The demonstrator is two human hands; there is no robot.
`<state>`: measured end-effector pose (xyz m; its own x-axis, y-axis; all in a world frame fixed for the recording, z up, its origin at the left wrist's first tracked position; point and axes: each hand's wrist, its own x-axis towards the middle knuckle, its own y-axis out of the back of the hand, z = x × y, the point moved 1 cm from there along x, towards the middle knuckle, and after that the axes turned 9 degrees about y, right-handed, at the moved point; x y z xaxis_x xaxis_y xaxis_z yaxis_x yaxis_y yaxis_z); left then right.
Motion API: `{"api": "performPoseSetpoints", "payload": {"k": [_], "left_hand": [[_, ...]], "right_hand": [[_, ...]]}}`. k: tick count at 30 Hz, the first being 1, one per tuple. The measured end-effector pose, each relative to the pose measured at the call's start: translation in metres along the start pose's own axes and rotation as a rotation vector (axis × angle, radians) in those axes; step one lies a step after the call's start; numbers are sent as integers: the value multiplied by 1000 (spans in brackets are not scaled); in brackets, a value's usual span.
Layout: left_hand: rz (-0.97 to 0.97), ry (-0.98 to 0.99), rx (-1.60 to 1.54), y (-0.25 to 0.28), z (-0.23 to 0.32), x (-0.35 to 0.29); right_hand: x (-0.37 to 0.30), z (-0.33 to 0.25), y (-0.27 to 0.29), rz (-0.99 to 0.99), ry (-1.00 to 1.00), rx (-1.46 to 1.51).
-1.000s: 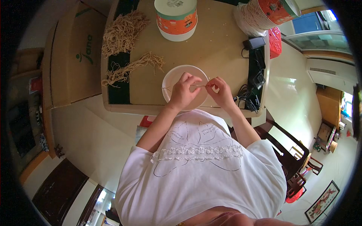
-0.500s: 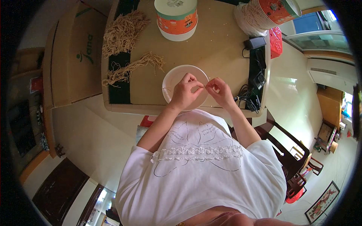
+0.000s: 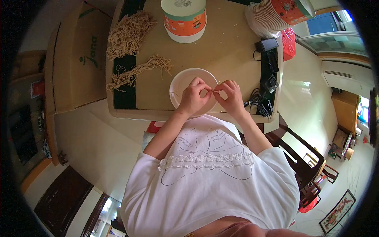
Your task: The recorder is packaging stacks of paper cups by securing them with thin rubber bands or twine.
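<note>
Above the near edge of the table, my left hand (image 3: 192,96) and my right hand (image 3: 231,98) meet fingertip to fingertip. Each pinches thumb against forefinger on a thin tan string (image 3: 213,91), of which only a tiny bit shows between them. Under my left hand stands a round white tub (image 3: 188,74), seen from above with its mouth up; a short strand lies at its left side. A loose bunch of tan strings (image 3: 148,66) lies to the left of the tub, and a bigger heap of them (image 3: 130,33) lies farther back.
An orange-and-white paper bucket (image 3: 184,23) stands at the far middle. Stacked buckets (image 3: 272,15) lean at the far right. Black adapters (image 3: 267,45) and coiled cables (image 3: 257,102) line the right edge. A large cardboard box (image 3: 81,63) is beside the table's left side.
My right hand has turned slightly, its fingers lifting and its fingertips closing in against my left ones. My left hand and the tub stay nearly where they were.
</note>
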<state>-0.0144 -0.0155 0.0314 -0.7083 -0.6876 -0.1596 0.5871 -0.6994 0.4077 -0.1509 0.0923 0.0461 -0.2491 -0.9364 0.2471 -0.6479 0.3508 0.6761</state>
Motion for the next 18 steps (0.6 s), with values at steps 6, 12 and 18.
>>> {"api": "performPoseSetpoints", "payload": {"k": [6,12,18], "left_hand": [[-11,15,-3,0,-1,-1],[-7,9,-10,-2,-3,-1],[-6,10,-35,-3,-6,-2]], "right_hand": [[0,0,0,-11,16,-22],[2,-3,2,-12,24,-8],[-1,3,0,-20,15,10]]}}
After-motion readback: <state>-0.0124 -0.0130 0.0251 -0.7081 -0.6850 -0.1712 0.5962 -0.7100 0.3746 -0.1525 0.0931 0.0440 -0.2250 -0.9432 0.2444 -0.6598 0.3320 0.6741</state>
